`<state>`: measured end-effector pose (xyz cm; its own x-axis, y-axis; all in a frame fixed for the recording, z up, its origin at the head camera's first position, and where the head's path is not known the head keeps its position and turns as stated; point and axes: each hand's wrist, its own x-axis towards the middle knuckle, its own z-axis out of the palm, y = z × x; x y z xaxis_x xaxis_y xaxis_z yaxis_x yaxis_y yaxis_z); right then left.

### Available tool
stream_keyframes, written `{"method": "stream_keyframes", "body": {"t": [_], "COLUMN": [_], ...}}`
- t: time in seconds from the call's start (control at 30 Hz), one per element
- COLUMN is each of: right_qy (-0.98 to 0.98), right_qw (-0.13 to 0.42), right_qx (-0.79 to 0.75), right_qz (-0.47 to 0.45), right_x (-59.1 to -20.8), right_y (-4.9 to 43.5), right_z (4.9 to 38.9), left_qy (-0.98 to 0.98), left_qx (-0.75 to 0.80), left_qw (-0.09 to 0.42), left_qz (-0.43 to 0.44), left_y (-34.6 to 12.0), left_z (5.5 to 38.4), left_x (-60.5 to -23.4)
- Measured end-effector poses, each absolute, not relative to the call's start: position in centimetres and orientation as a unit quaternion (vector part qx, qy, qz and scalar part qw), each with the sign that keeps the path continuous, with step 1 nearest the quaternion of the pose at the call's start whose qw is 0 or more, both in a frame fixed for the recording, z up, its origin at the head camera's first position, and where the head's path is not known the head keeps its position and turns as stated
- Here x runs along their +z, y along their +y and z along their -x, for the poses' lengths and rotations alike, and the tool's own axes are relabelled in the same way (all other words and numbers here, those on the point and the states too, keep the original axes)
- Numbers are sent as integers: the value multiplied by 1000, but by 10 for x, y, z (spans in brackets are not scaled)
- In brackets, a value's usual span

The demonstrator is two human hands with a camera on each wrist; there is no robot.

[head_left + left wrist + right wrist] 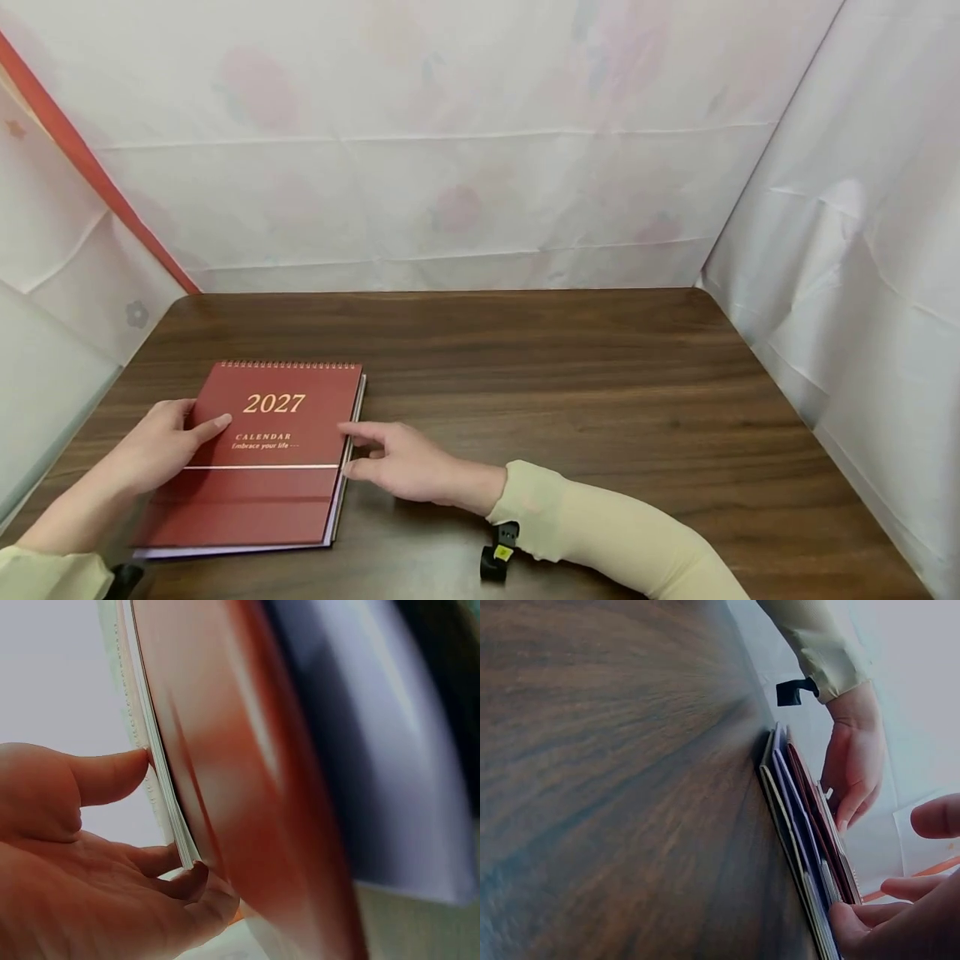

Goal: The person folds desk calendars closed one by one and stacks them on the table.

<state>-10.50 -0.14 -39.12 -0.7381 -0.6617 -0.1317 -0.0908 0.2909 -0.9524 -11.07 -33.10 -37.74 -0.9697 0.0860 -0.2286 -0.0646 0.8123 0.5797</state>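
Note:
A red 2027 desk calendar (258, 506) with a wire-bound top edge lies uppermost in a stack on the table's left part. Beneath it show a lavender calendar (795, 793) and, lowest, a dark-backed one (771, 787). My left hand (159, 447) grips the red calendar's left edge, thumb on the cover and fingers curled at its underside in the left wrist view. On the opposite side, my right hand (411, 461) touches the stack's right edge with loosely bent fingers, its thumb apart from the fingers.
The dark wood table (570, 375) has rounded far corners. Behind it hangs a pale patterned curtain (465, 167), with more white cloth (847, 225) along the right side. A red strip (97, 167) runs down the left corner. Black wrist-worn devices (498, 554) hang at the cuffs.

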Motion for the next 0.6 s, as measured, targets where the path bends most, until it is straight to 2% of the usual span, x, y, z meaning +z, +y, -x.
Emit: {"method": "stream_keyframes", "body": {"t": [0.43, 0.6], "right_qy": [784, 791], "right_qw": [235, 208], "right_qx": [-495, -482], "right_qz": [292, 313], "right_x": [-389, -384], "right_y": [3, 8], "right_z": [109, 112], "left_qy": [970, 981], "left_qx": [231, 190], "left_qw": [75, 22], "left_qz": [-3, -15], "left_y": [-332, -324], "left_z": [105, 102], "left_x": [-376, -376]}}
